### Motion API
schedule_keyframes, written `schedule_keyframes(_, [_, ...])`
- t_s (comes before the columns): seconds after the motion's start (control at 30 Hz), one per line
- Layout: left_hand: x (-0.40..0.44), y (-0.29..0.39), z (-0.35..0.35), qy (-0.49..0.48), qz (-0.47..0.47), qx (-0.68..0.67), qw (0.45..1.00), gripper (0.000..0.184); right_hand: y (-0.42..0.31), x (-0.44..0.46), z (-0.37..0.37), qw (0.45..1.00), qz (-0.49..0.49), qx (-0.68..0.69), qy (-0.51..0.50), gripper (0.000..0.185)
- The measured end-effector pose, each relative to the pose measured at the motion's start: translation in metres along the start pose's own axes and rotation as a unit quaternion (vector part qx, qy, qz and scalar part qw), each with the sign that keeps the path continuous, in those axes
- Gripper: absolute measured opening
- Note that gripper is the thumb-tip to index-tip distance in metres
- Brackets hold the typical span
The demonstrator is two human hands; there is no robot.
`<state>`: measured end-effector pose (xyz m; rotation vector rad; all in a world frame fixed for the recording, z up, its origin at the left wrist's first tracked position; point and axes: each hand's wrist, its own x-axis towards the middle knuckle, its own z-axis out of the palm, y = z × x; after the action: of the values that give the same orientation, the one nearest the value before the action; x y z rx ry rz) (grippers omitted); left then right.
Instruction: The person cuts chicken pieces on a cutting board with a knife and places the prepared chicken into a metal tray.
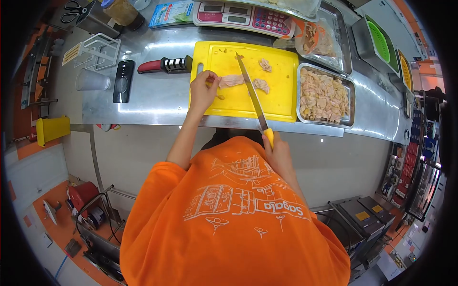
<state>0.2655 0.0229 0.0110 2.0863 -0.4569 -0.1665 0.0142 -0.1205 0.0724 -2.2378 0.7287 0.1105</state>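
A long knife [253, 95] with a yellow handle is gripped in my right hand [280, 155] at the front edge of the table. Its blade slants up and left across a yellow cutting board [281, 105]. On the board, my left hand [203, 91] pinches the left end of a pale strip of raw meat [232, 80]. The strip's right end reaches the blade. Right of the blade lie two smaller meat pieces, one upper piece [265, 65] and one lower piece [261, 86]. Small scraps are scattered near the board's top and left.
A metal tray [352, 102] of cut meat stands right of the board, with a plastic bag of meat [318, 40] behind it. A digital scale [243, 18] is at the back. Leftward are a knife sharpener [164, 66], a black phone-like device [124, 82] and a cup [92, 80].
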Motion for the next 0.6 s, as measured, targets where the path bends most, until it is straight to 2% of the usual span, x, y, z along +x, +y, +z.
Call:
schedule_keyframes(0.07, [0.002,0.000,0.000,-0.024,-0.038,-0.148,0.988,0.015,-0.004,0.000,0.003,1.000,0.010,0.017,-0.003,0.033])
schedule_keyframes(0.1, [0.003,-0.001,0.000,-0.026,-0.037,-0.148,0.988,0.015,-0.004,-0.001,0.004,1.000,0.011,0.017,-0.002,0.033])
schedule_keyframes(0.17, [0.007,-0.004,0.001,-0.063,-0.043,-0.326,0.942,0.012,-0.002,0.000,0.007,1.000,0.013,0.010,-0.005,0.034])
schedule_keyframes(0.27, [0.009,-0.009,-0.003,-0.069,-0.079,-0.380,0.919,0.007,-0.001,0.000,0.008,1.000,0.017,-0.001,-0.003,0.035])
schedule_keyframes(0.4, [0.007,-0.025,-0.016,-0.045,-0.099,-0.374,0.921,0.008,0.001,0.000,0.010,1.000,0.020,0.003,0.001,0.036])
schedule_keyframes(0.5, [0.003,-0.021,-0.027,-0.043,-0.112,-0.321,0.939,0.011,0.004,0.000,0.010,1.000,0.017,0.006,-0.003,0.036])
schedule_keyframes(0.57, [0.002,-0.010,-0.036,-0.016,-0.080,-0.087,0.993,0.015,0.003,0.001,0.009,1.000,0.021,0.008,-0.006,0.036])
schedule_keyframes(0.6, [0.002,-0.003,-0.036,-0.014,-0.082,-0.086,0.993,0.015,0.001,0.001,0.008,1.000,0.020,0.008,-0.008,0.036])
